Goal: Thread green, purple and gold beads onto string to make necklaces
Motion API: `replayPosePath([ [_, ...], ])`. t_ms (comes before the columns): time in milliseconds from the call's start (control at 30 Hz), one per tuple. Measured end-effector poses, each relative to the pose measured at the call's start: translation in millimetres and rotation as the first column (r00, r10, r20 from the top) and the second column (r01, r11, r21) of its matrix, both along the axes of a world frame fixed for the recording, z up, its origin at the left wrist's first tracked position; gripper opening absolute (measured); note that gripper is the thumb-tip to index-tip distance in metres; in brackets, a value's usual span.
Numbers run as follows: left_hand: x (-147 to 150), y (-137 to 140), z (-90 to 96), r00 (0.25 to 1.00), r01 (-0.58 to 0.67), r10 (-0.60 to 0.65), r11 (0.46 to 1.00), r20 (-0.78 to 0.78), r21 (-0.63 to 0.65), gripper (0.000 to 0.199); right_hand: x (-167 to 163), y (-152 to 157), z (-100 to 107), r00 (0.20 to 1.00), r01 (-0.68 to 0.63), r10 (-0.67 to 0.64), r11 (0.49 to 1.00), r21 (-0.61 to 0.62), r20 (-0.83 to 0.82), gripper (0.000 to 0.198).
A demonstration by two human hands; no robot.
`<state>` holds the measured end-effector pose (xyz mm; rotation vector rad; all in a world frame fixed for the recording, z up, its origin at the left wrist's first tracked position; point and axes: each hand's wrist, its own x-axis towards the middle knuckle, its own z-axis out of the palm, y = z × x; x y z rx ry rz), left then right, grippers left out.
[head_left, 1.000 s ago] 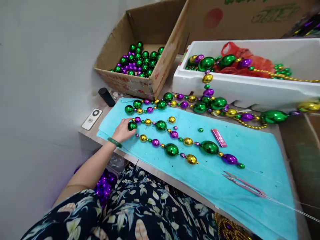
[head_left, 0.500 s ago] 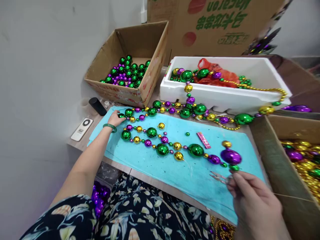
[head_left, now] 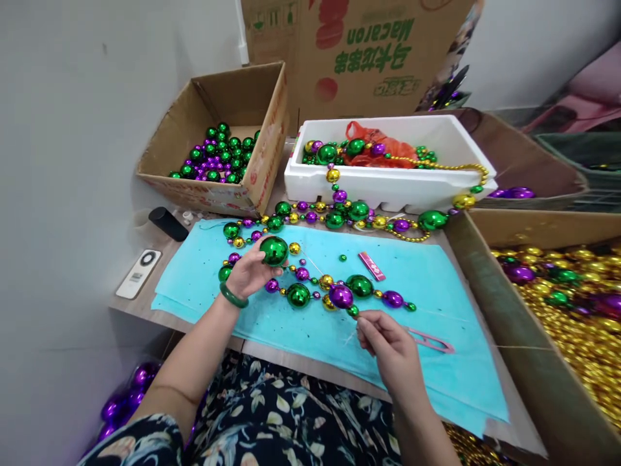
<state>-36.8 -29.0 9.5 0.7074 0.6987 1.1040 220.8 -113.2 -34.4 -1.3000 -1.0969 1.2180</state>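
My left hand (head_left: 252,272), with a green bangle (head_left: 233,296) at its wrist, holds a large shiny green bead (head_left: 274,251) in its fingers above the cloth. My right hand (head_left: 383,333) pinches a thin string at a small green bead (head_left: 352,310). A large purple bead (head_left: 341,296) sits against that green one. Under and around both hands lies a bead strand (head_left: 298,295) of green, purple and gold. Pink-handled snips (head_left: 436,343) lie beside my right hand, their tips hidden behind it.
A blue cloth (head_left: 194,278) covers the table. Loose gold (head_left: 294,248) and small green (head_left: 343,257) beads lie near a pink packet (head_left: 372,266). Behind stand a carton (head_left: 204,194) and a white foam box (head_left: 388,188); a bead-filled carton (head_left: 509,362) is at right. A phone (head_left: 139,274) lies left.
My left hand has picked up the large green bead from the far left and brought it rightward. My right hand has moved left with the purple bead, away from the snips. The view has shifted.
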Motion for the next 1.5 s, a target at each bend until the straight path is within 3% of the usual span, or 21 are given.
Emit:
replayPosePath([
  [333, 22, 5, -2.1, 0.992, 0.115, -0.111, 0.992, 0.067, -0.057, 0.061, 9, -9, 3, 1.000, 0.001, -0.001, 1.000, 0.009, 0.012, 0.024],
  [433, 21, 6, -1.8, 0.996, 0.088, -0.088, 0.996, -0.006, -0.035, 0.060, 14, -10, 4, 0.999, -0.009, 0.008, 1.000, 0.014, 0.051, 0.023],
  [600, 18, 5, -3.7, 0.972, 0.069, -0.038, 0.989, -0.231, 0.128, 0.047, 21, -9, 4, 0.993, -0.004, 0.002, 1.000, 0.016, 0.120, 0.024],
  [800, 30, -7, -6.0, 0.911, 0.216, -0.111, 0.949, -0.396, 0.230, 0.044, 9, -4, -11, 0.998, -0.036, 0.040, 0.996, -0.079, 0.049, 0.030],
  [1000, 44, -12, -10.0, 0.922, 0.223, -0.157, 0.963, -0.353, 0.152, 0.048, 4, -4, -12, 0.987, -0.120, 0.103, 0.984, -0.132, -0.125, 0.037],
  [1067, 49, -11, -11.4, 0.939, 0.178, -0.133, 0.977, -0.317, 0.116, 0.043, 5, -4, -11, 0.981, -0.149, 0.129, 0.979, -0.139, -0.146, 0.034],
  [1133, 57, -9, -9.4, 0.943, 0.131, -0.072, 0.978, -0.326, 0.163, 0.037, 6, -4, -12, 0.977, -0.174, 0.150, 0.970, -0.167, -0.151, 0.034],
  [1267, 76, -7, 8.5, 0.887, 0.242, -0.037, 0.887, -0.461, 0.394, 0.028, 11, -4, -19, 0.959, -0.276, 0.256, 0.940, -0.202, -0.117, 0.034],
  [1367, 90, -7, 26.4, 0.858, 0.350, -0.079, 0.812, -0.507, 0.466, 0.027, 20, -3, -16, 0.953, -0.274, 0.295, 0.938, -0.213, 0.071, 0.034],
  [1433, 100, -7, 36.4, 0.854, 0.379, -0.085, 0.778, -0.513, 0.501, 0.027, 27, -3, -5, 0.947, -0.174, 0.205, 0.974, -0.142, 0.246, 0.034],
  [1500, 108, -9, 45.3, 0.853, 0.406, -0.097, 0.742, -0.513, 0.533, 0.027, 32, -3, 13, 0.948, -0.056, 0.052, 0.998, 0.003, 0.313, 0.035],
])
